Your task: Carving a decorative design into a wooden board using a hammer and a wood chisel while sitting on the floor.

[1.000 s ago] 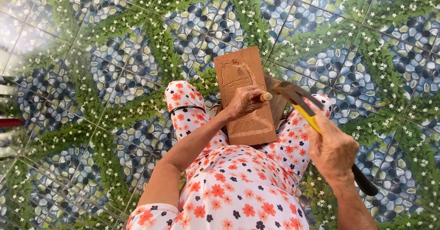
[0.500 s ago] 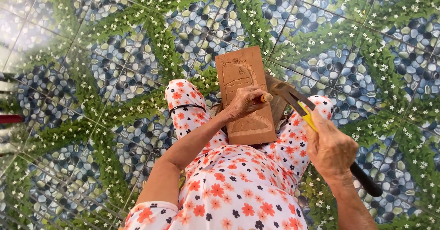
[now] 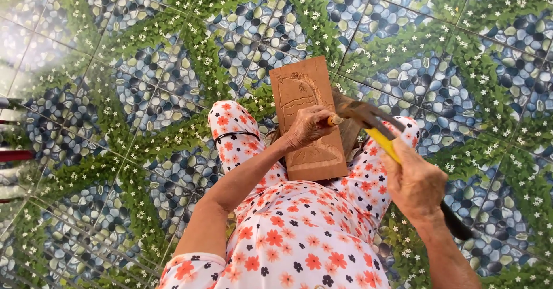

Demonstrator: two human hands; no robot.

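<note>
On the lap, at centre frame: carved wooden panel (image 3: pixel 311 122) rests across the knees, steadied there for cutting. Left hand (image 3: pixel 308 129) clenches a chisel (image 3: pixel 333 119) against it. At 4 o'clock, right hand (image 3: pixel 416 184) grips a hammer (image 3: pixel 377 130), head at the chisel's butt. No containers visible.

— What covers the floor (image 3: pixel 438 64)?

— Square tiles, each printed with blue, grey and cream pebbles, crossed by diagonal bands of green leaves dotted with small white flowers. Thin pale grout lines (image 3: pixel 121 47) run between them.

— How is the light?

— Bright daylight; the upper left corner is washed out by glare (image 3: pixel 23 29).

— Anything at the edges?

— Dark red bars (image 3: pixel 14 155) at the left edge, too cut off to tell.
</note>
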